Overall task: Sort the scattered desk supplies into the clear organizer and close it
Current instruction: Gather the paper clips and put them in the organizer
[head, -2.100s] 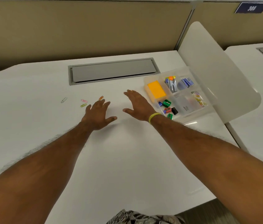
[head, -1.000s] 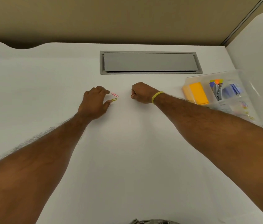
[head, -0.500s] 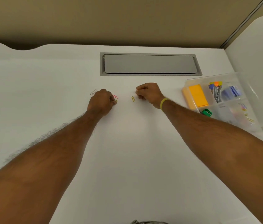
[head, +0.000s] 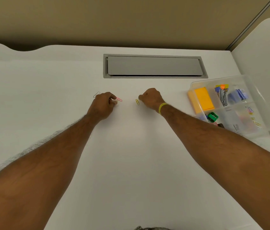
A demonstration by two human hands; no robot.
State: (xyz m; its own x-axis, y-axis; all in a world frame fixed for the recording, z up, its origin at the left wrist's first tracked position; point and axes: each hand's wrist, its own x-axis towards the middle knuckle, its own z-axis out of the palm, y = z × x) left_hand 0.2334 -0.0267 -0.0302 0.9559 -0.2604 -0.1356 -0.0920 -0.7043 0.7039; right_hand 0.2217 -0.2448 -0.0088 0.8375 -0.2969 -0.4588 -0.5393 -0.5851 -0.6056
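A: We're both hands out over the white desk (head: 131, 163); left hand (head: 102, 105) curled down on the pink paper clip (head: 119, 99), fingertips pinched at its near end, w/ a small yellowish clip tucked just under them; can't tell if either is off the surface yet.

B: And the right hand (head: 150, 98)? It's a loose fist; fingers folded under, so we can't tell if it holds anything; the yellow paper clip (head: 137, 102) lies on the desk just to its left, touching or nearly touching the knuckles.

A: That's the relation we care abt; yellow clip sits btwn the two hands but far closer to the right; its long axis runs roughly away from us, tilted a bit left at the far end.

B: So right hand takes it, we'd say; pinch across the short side. Silver paper clip (head: 96, 94) lies past the left hand, far-left side, clear of the fingers.

A: Clear organizer (head: 195, 83) is open, well right of the right wrist; clips compartment looks like the near-right one, prob.

B: Nearly sorted, we reckon; four clips left, then the lid.
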